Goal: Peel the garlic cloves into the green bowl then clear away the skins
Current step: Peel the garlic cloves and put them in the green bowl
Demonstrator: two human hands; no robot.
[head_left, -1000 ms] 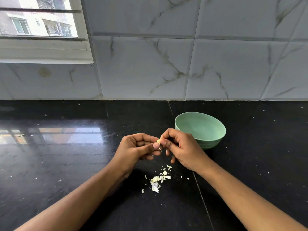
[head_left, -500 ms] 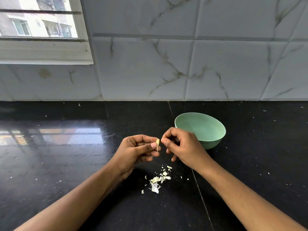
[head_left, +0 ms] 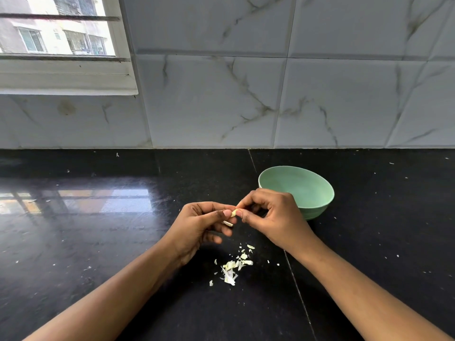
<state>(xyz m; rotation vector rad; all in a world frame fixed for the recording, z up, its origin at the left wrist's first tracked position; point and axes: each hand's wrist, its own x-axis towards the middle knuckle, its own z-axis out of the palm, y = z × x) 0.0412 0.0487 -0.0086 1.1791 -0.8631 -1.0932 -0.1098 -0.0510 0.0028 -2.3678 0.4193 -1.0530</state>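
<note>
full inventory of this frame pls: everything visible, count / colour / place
green bowl: 1, pale green, on the counter behind the right hand
garlic clove: 1, pale yellow, pinched between both hands
garlic skins: loose pile, whitish, on the counter below the hands
countertop: 1, glossy black, flecked with scraps
wall tiles: several, white marbled, behind the counter
window: 1, white frame, upper left
left hand: 1, pinches the clove
right hand: 1, pinches the clove

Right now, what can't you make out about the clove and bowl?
- Head view, garlic clove: fingertips of left hand and right hand cover most; remaining skin unclear.
- Head view, green bowl: right hand hides its near-left inside.
- Head view, skins on counter: too small to count.
</note>
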